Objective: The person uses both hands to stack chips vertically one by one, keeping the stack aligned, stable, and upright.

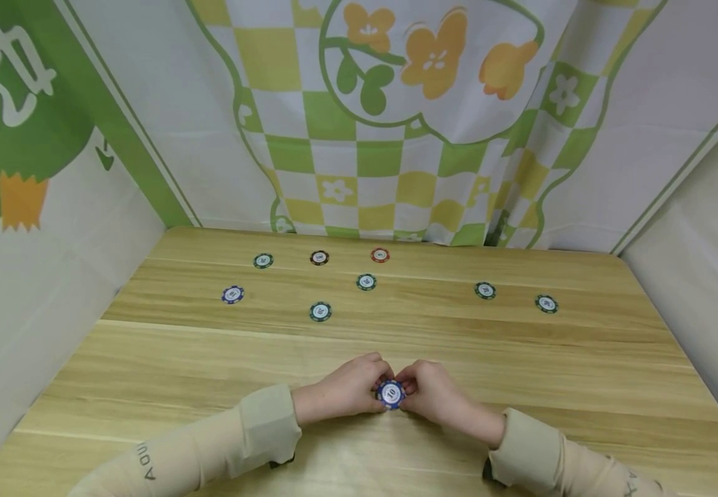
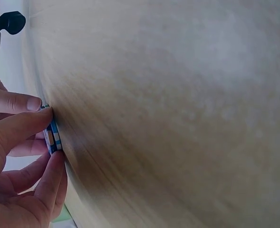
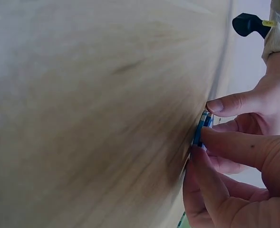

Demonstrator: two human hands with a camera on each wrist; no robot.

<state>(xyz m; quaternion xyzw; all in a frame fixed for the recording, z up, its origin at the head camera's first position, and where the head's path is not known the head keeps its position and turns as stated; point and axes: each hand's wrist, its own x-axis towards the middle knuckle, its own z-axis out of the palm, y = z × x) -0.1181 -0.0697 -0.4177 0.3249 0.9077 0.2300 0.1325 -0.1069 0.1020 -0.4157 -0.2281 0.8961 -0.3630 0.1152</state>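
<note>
Near the front of the wooden table, a small stack of poker chips (image 1: 391, 394) lies between both hands, its blue top chip marked 10. My left hand (image 1: 354, 386) pinches the stack's edge from the left with thumb and fingers. From the right, my right hand (image 1: 435, 393) pinches the opposite edge. Seen edge-on in the left wrist view, the chips (image 2: 53, 135) show layered blue and white edges close over the tabletop. The right wrist view shows the fingertips of both hands around the same chips (image 3: 202, 126).
Farther back on the table (image 1: 210, 352) lie single chips: a blue chip (image 1: 233, 295), a black chip (image 1: 319, 257), a red chip (image 1: 380, 255) and several green ones, such as the green chip (image 1: 320, 311). A patterned curtain (image 1: 390, 159) hangs behind the table.
</note>
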